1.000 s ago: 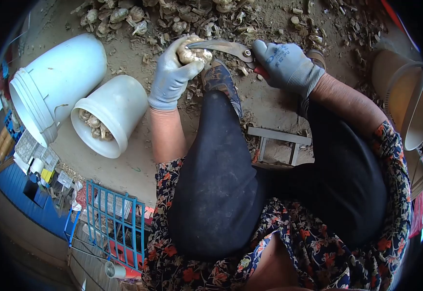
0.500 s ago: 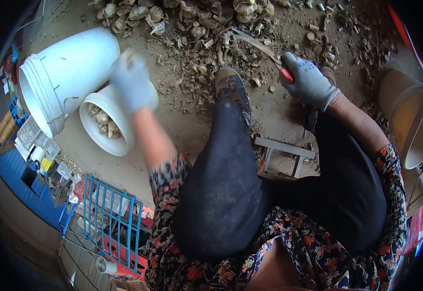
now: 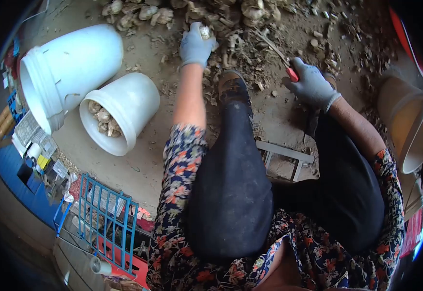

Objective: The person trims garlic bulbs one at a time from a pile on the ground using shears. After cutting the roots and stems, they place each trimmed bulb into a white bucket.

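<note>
Left hand [image 3: 195, 47] grasps a garlic bulb [image 3: 204, 32]. Right hand [image 3: 312, 86], at four o'clock from it, clenches pruning shears [image 3: 291, 73], blades pointing ten o'clock.

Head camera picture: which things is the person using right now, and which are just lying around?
In use: left hand gripping a garlic bulb; right hand holding red-handled shears; bulb pile; small white bucket with bulbs inside.
Lying about: big white bucket; blue wire rack; tan bucket; wooden frame.
</note>
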`<action>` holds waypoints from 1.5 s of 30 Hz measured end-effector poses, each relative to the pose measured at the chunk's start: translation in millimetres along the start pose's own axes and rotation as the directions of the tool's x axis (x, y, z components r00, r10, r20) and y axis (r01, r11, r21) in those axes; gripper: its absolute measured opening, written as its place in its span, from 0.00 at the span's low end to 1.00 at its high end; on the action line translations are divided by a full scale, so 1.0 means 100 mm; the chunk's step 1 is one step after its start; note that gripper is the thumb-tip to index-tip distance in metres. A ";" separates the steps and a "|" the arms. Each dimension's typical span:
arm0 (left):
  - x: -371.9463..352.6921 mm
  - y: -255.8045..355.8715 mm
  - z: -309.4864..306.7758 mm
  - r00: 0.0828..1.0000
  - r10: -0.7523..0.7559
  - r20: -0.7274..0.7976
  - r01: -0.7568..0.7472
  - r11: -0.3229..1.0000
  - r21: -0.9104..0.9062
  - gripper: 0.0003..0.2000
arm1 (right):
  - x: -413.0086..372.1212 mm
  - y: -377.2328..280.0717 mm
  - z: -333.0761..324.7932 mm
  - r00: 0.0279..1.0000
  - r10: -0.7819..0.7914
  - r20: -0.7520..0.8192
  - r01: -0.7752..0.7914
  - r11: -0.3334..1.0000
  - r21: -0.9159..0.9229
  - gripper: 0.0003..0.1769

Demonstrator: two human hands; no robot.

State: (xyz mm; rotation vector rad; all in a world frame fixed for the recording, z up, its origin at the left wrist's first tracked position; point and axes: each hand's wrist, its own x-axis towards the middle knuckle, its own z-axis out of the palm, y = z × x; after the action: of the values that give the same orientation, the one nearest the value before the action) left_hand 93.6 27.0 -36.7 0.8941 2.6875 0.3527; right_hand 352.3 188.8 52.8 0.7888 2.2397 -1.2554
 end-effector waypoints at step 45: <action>0.10 -0.41 -0.03 0.960 -0.277 -0.030 0.253 0.914 -0.316 0.39 | 0.00 -0.07 0.02 0.993 -0.033 0.112 0.039 0.998 -0.051 0.21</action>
State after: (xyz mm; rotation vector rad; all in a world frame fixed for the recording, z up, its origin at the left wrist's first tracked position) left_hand 62.4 0.7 -49.4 0.4253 2.6681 0.7317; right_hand 347.7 184.1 56.2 0.6454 2.1971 -1.2203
